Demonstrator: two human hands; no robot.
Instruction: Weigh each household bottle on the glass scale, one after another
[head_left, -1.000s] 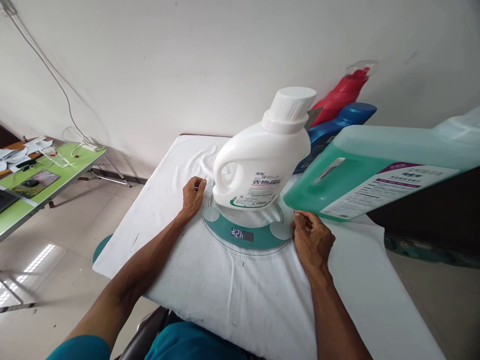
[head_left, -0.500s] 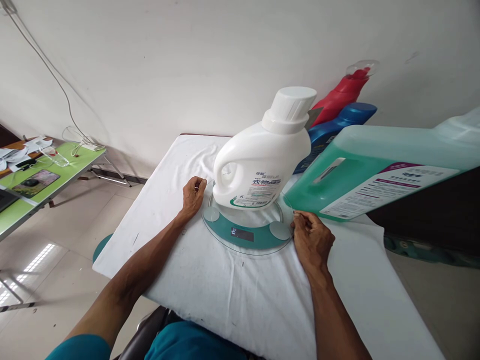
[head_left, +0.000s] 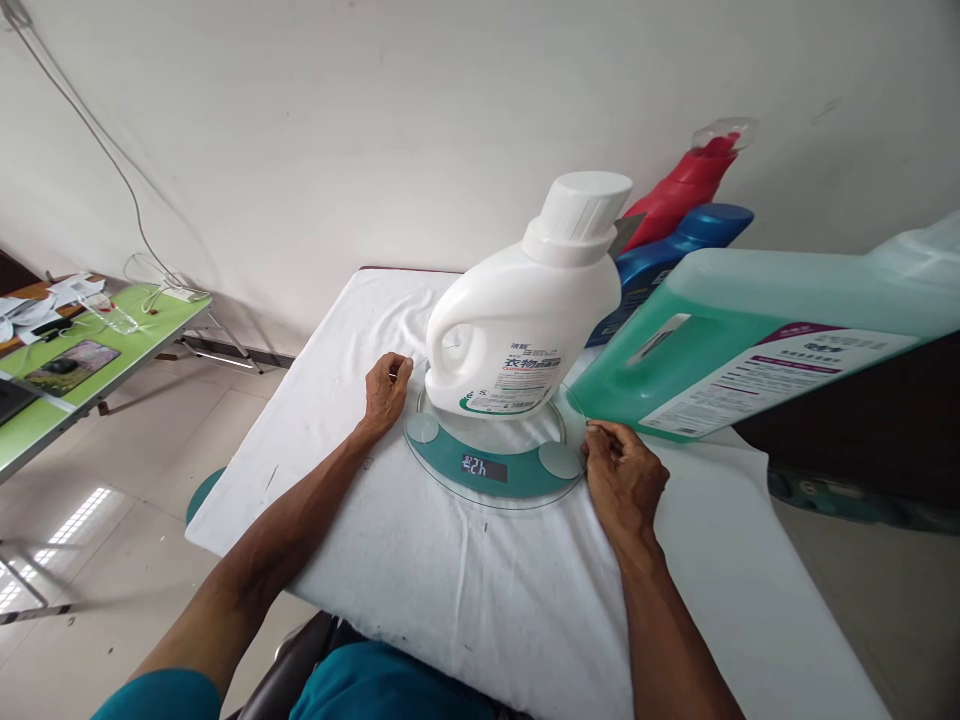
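Observation:
A round glass digital scale (head_left: 450,462) with a teal front band lies on the white cloth, digits lit on its display. On it stands a white laundry detergent bottle (head_left: 517,300), upright, its handle to the left and cap on. My left hand (head_left: 387,392) has its fingers curled closed at the scale's far left edge. At the right edge, my right hand (head_left: 624,475) pinches the glass rim between thumb and fingers. Just beyond that hand a large jug of green liquid (head_left: 750,345) leans to the right.
A blue bottle (head_left: 697,235) and a red bottle (head_left: 679,195) stand behind, near the wall. The cloth-covered table (head_left: 525,590) has its left edge over a tiled floor. Farther left is a green table (head_left: 161,320) with papers, a mouse and cables.
The scale's display has changed to larger, brighter digits. Both hands and the bottles hold their places.

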